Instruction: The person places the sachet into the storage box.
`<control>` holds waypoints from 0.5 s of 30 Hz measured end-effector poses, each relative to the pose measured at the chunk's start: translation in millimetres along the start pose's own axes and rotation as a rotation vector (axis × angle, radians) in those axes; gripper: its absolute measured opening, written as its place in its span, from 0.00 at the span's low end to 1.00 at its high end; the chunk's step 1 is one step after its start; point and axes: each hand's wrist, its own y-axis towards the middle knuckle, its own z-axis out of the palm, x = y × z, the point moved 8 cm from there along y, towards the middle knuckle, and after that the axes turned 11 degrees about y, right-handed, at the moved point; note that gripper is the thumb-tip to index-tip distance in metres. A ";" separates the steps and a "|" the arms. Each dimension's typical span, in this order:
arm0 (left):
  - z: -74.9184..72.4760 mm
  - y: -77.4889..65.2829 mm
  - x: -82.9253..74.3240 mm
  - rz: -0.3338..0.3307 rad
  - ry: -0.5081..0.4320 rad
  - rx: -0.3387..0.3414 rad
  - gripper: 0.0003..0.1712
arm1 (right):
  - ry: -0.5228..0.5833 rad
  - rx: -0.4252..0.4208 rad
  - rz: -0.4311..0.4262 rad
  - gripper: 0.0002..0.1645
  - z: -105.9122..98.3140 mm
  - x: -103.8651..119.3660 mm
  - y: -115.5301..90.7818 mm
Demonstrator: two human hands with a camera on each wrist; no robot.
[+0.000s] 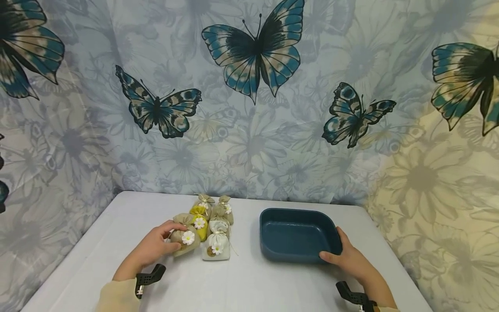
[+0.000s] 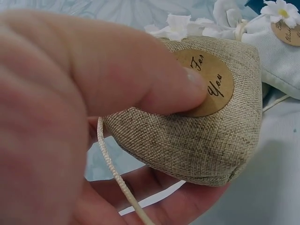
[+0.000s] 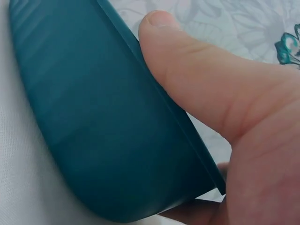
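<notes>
My left hand point(image 1: 153, 246) grips a tan burlap drawstring sachet point(image 1: 190, 248) with a white flower. In the left wrist view the thumb presses the round "For You" label point(image 2: 219, 89), and the fingers lie beneath the sachet. Beside it are a yellow sachet point(image 1: 203, 233), a white sachet point(image 1: 222, 255) and more tan sachets point(image 1: 225, 212), partly overlapping. My right hand point(image 1: 352, 259) holds the right front corner of a dark teal rectangular dish point(image 1: 288, 258). In the right wrist view the thumb rests on the dish's rim; the other fingers are mostly hidden behind it.
Everything stands on a table with a white cloth point(image 1: 241, 286). Behind it hangs a butterfly-and-flower patterned backdrop point(image 1: 249, 156), close to the table's back edge. Black mounts point(image 1: 150, 277) are strapped to both wrists.
</notes>
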 end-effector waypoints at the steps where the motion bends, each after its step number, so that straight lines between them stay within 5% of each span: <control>1: 0.5 0.8 -0.9 0.002 -0.001 0.001 0.24 | 0.006 0.001 0.009 0.72 -0.3 -0.7 -0.6; 9: 0.8 1.2 -8.6 -0.031 -0.013 0.001 0.24 | -0.003 -0.012 0.007 0.72 -1.6 -0.8 -1.8; 15: 1.5 2.8 -21.9 0.014 -0.078 0.006 0.24 | -0.024 -0.008 0.013 0.72 -1.9 0.4 -0.5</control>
